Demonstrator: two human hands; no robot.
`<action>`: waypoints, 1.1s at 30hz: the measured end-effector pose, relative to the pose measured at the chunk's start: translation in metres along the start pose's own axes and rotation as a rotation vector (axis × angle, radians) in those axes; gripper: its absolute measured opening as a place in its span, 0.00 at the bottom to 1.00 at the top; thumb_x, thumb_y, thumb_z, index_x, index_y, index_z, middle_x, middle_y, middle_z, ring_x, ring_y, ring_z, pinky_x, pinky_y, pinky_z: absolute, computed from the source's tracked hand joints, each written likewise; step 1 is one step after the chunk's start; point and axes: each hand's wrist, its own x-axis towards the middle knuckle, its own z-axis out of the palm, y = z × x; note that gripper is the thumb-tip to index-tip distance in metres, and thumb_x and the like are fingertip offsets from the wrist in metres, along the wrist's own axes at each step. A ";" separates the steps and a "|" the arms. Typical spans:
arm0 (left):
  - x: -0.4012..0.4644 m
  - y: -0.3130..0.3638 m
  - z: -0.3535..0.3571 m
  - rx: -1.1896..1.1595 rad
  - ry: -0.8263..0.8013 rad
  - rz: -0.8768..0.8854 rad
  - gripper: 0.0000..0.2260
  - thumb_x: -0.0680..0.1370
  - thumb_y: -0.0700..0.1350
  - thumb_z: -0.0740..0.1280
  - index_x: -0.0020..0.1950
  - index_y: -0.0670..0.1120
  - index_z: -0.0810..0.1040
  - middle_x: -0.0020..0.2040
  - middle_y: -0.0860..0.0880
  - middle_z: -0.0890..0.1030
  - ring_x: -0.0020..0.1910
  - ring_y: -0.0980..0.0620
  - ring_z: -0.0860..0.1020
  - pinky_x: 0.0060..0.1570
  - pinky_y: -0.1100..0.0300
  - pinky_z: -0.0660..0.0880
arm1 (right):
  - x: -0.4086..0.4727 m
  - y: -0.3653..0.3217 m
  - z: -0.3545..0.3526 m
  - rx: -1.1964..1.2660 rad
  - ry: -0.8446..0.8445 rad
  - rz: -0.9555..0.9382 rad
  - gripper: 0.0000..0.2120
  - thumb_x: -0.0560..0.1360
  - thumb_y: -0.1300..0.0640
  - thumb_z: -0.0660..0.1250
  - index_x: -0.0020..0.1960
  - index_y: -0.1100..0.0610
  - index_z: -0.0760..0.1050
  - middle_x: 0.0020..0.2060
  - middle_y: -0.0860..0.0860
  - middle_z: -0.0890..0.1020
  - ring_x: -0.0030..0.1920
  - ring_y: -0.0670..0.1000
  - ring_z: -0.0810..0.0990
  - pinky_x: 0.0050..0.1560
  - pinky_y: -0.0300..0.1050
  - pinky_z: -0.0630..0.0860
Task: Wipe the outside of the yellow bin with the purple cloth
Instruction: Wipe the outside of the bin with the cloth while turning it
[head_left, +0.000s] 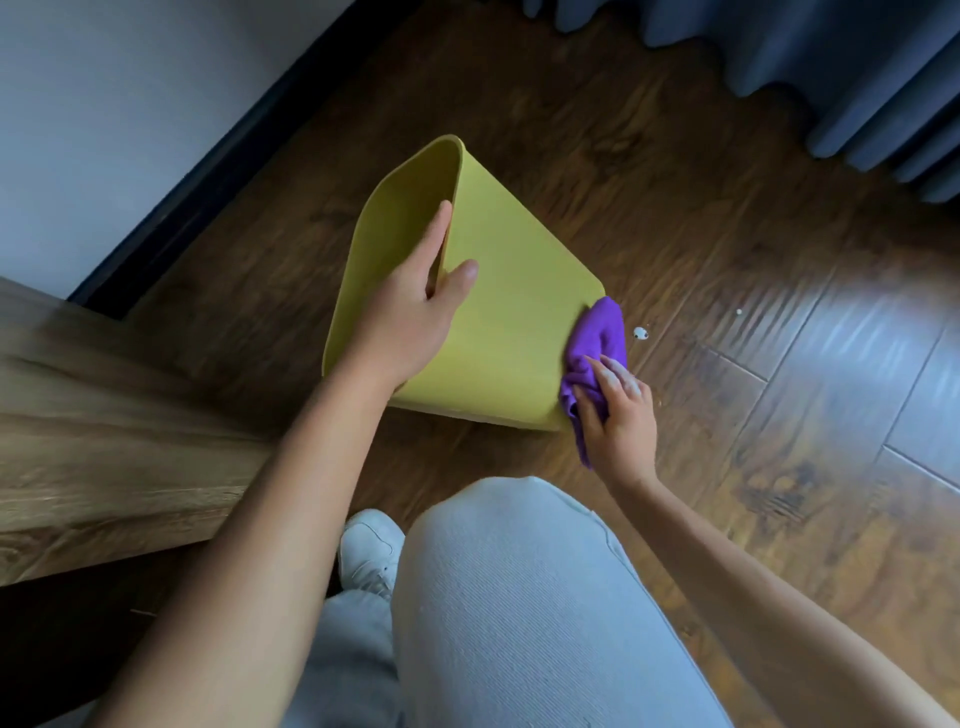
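The yellow bin (514, 291) lies tipped on its side on the wooden floor, its open mouth facing left and its base to the right. My left hand (415, 306) grips the rim, fingers inside the mouth and thumb on the outer wall. My right hand (618, 415) holds the bunched purple cloth (597, 343) pressed against the bin's base end at its lower right corner.
A wooden furniture edge (104, 431) runs along the left. A white wall with a dark skirting board (197, 176) stands at the upper left, blue curtains (831, 78) at the upper right. Small white specks (640, 333) lie on the floor beside the cloth. My knee (519, 597) fills the foreground.
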 end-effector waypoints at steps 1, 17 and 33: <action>-0.002 0.000 -0.003 0.103 -0.007 0.006 0.28 0.83 0.60 0.57 0.82 0.61 0.50 0.73 0.51 0.73 0.67 0.50 0.74 0.63 0.49 0.75 | -0.001 0.004 -0.001 0.008 -0.005 0.038 0.24 0.79 0.45 0.61 0.67 0.56 0.79 0.67 0.56 0.80 0.64 0.61 0.76 0.64 0.42 0.67; -0.063 -0.007 -0.006 0.335 -0.039 0.087 0.15 0.80 0.46 0.71 0.64 0.41 0.82 0.54 0.43 0.86 0.55 0.44 0.82 0.56 0.49 0.78 | -0.001 -0.008 -0.038 0.317 0.182 0.189 0.17 0.79 0.50 0.66 0.65 0.56 0.80 0.60 0.47 0.81 0.65 0.52 0.78 0.70 0.53 0.72; -0.005 0.050 -0.015 0.384 -0.148 0.164 0.20 0.85 0.58 0.53 0.77 0.59 0.65 0.69 0.52 0.77 0.68 0.49 0.74 0.61 0.52 0.74 | -0.007 -0.011 -0.062 0.442 0.245 0.234 0.17 0.79 0.49 0.66 0.66 0.52 0.79 0.62 0.49 0.82 0.66 0.48 0.77 0.70 0.51 0.71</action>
